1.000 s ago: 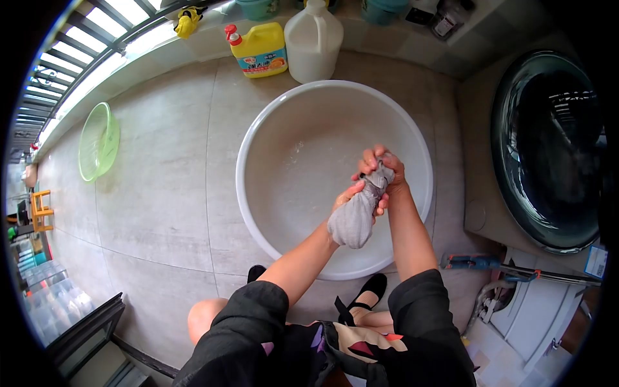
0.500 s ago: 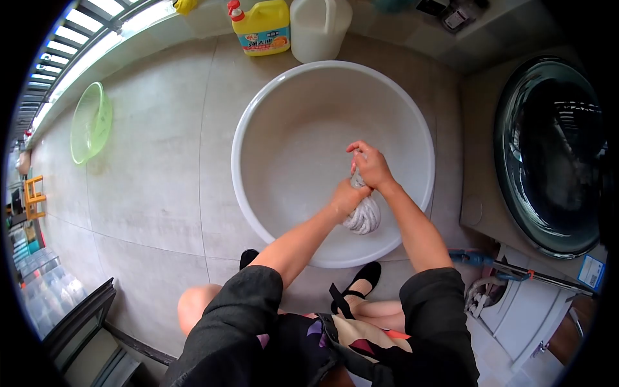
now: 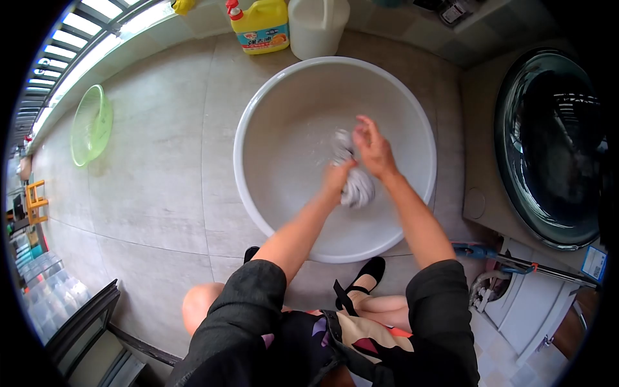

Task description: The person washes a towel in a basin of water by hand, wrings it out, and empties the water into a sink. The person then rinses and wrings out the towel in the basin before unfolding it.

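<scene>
A wrung, folded white-grey cloth [image 3: 358, 191] is held over the big white basin [image 3: 240, 151]. My left hand [image 3: 338, 177] is closed round its middle, with one bunched end sticking out above the fist and a thicker looped part below. To the right of the cloth, my right hand [image 3: 375, 148] is raised with its fingers apart, slightly smeared by motion. It appears to hold nothing. Small splashes or drops show in the basin left of the cloth.
Behind the basin stand a yellow detergent jug [image 3: 261, 26] with a red pump and a white jug [image 3: 316, 32]. A green plastic basket [image 3: 91, 126] is on the floor at the left. A dark round appliance door [image 3: 551, 148] is at the right.
My right hand has come off the cloth and opened to its right. My left hand has moved the cloth up and slightly left, and its upper end now shows.
</scene>
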Demonstrator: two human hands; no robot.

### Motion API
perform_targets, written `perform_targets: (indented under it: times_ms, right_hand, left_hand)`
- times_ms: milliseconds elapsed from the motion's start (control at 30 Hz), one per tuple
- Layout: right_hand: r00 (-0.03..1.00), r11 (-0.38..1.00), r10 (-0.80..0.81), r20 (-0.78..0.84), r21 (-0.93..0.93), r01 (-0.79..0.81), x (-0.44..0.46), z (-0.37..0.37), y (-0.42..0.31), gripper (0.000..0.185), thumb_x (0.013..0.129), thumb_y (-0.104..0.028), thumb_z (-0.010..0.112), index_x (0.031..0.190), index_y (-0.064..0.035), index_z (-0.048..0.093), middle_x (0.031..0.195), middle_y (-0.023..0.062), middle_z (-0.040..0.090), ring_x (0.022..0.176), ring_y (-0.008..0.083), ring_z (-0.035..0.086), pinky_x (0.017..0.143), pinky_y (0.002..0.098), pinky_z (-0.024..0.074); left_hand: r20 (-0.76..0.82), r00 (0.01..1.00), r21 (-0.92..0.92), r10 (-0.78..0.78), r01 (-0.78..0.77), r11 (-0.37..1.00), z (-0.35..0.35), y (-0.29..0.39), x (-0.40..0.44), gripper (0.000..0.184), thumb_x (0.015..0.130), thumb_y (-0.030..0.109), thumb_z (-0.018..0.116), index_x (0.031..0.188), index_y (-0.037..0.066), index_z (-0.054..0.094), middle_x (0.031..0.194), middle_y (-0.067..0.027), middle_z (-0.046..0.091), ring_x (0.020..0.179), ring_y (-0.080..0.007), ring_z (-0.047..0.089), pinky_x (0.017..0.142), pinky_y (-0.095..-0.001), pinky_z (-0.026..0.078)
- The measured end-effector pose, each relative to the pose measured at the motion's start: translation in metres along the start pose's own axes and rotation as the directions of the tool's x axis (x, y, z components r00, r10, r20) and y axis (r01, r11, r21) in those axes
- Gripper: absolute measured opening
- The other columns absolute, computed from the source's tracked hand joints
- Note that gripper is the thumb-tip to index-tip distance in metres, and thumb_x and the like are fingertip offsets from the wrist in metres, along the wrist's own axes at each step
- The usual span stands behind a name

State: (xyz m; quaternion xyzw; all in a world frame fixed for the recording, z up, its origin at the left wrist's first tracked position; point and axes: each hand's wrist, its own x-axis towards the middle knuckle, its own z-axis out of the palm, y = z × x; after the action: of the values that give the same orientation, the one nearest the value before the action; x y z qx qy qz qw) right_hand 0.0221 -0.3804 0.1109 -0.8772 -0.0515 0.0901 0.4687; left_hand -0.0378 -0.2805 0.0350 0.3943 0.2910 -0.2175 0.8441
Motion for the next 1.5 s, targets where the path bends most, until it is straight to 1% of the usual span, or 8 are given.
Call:
perform_targets:
  times_ms: [100, 233, 567, 767, 1033, 1100, 1167, 1500]
  right_hand:
    - [0.945, 0.957, -0.287, 0.158, 0.005, 0.290, -0.005, -0.040, -0.025, 0.054, 0.073, -0.002, 0.058, 0.122, -0.0185, 0.041, 0.121, 0.0113, 0.044, 0.104, 0.0256, 0.050, 0.083, 0.0345, 0.0447]
    - [0.780, 0.822, -0.451, 0.434, -0.139, 0.553, -0.027, -0.029, -0.046, 0.064, 0.062, -0.002, 0.071, 0.119, -0.0176, 0.045, 0.133, 0.0079, 0.029, 0.110, 0.0274, 0.046, 0.086, 0.0334, 0.0443]
    - [0.867, 0.857, -0.488, 0.102, 0.244, 0.454, -0.025, -0.035, -0.060, 0.027, 0.072, -0.005, 0.066, 0.094, -0.0070, 0.050, 0.119, 0.0123, 0.042, 0.101, 0.0212, 0.049, 0.080, 0.0315, 0.0444]
    - [0.964, 0.350, 0.244, -0.106, 0.937, 0.015, -0.024, -0.010, -0.045, 0.020, 0.085, -0.018, 0.053, 0.101, -0.0088, 0.046, 0.103, 0.0067, 0.051, 0.089, 0.0163, 0.052, 0.074, 0.0281, 0.0453]
    - [0.843, 0.083, 0.201, 0.498, 0.849, -0.521, -0.040, -0.029, -0.044, 0.025, 0.088, -0.023, 0.043, 0.107, -0.0085, 0.049, 0.098, 0.0051, 0.054, 0.088, 0.0152, 0.055, 0.073, 0.0298, 0.0466]
    - [0.893, 0.282, 0.143, 0.427, 0.847, -0.450, -0.045, -0.030, -0.052, 0.027, 0.088, -0.021, 0.041, 0.109, -0.0057, 0.049, 0.098, 0.0057, 0.054, 0.088, 0.0150, 0.055, 0.075, 0.0286, 0.0458]
    - [0.789, 0.205, 0.102, 0.606, 0.763, -0.613, -0.046, -0.037, -0.064, 0.027, 0.088, -0.019, 0.040, 0.108, -0.0031, 0.050, 0.095, 0.0058, 0.055, 0.088, 0.0140, 0.055, 0.078, 0.0271, 0.0445]
    - [0.742, 0.352, -0.043, 0.669, 0.705, -0.616, -0.068, -0.017, -0.073, 0.022, 0.086, -0.012, 0.041, 0.095, -0.0008, 0.057, 0.079, 0.0026, 0.053, 0.077, 0.0103, 0.049, 0.073, 0.0230, 0.0414]
  left_hand:
    - [-0.057, 0.987, -0.540, -0.153, 0.098, 0.836, 0.012, 0.063, -0.012, 0.034, 0.079, 0.018, 0.056, 0.106, 0.001, 0.046, 0.085, -0.0119, 0.058, 0.071, -0.0259, 0.061, 0.067, -0.0351, 0.050]
    - [0.031, 0.998, -0.613, -0.062, 0.068, 0.787, 0.013, 0.074, -0.018, 0.034, 0.082, 0.030, 0.053, 0.102, 0.004, 0.046, 0.099, -0.0147, 0.055, 0.088, -0.0291, 0.056, 0.077, -0.0442, 0.047]
    - [0.240, 0.933, -0.675, 0.267, -0.037, 0.737, -0.001, 0.091, -0.021, 0.030, 0.073, 0.006, 0.061, 0.099, 0.005, 0.046, 0.099, -0.0135, 0.054, 0.099, -0.0283, 0.052, 0.090, -0.0425, 0.041]
    - [0.314, 0.734, -0.034, 0.603, -0.626, 0.779, 0.044, 0.123, -0.064, 0.036, 0.066, -0.005, 0.063, 0.097, 0.004, 0.047, 0.096, -0.0100, 0.059, 0.103, -0.0228, 0.053, 0.090, -0.0355, 0.041]
    - [0.699, 0.611, 0.506, 0.373, -0.790, 0.345, 0.078, 0.136, -0.108, 0.033, 0.057, 0.004, 0.072, 0.085, 0.005, 0.055, 0.082, -0.0084, 0.059, 0.074, -0.0189, 0.057, 0.070, -0.0266, 0.044]
    - [0.754, 0.573, 0.481, 0.321, -0.815, 0.324, 0.082, 0.138, -0.112, 0.030, 0.057, 0.003, 0.069, 0.083, 0.004, 0.055, 0.077, -0.0116, 0.056, 0.070, -0.0254, 0.055, 0.069, -0.0293, 0.044]
    - [0.933, 0.270, 0.254, 0.237, -0.963, 0.095, 0.087, 0.143, -0.121, 0.027, 0.056, 0.002, 0.065, 0.081, 0.004, 0.055, 0.075, -0.0124, 0.053, 0.071, -0.0290, 0.053, 0.068, -0.0345, 0.043]
    - [0.977, -0.076, -0.092, -0.200, -0.993, -0.071, 0.087, 0.120, -0.150, 0.014, 0.062, 0.011, 0.053, 0.073, 0.003, 0.050, 0.065, -0.0078, 0.050, 0.060, -0.0229, 0.053, 0.053, -0.0315, 0.044]
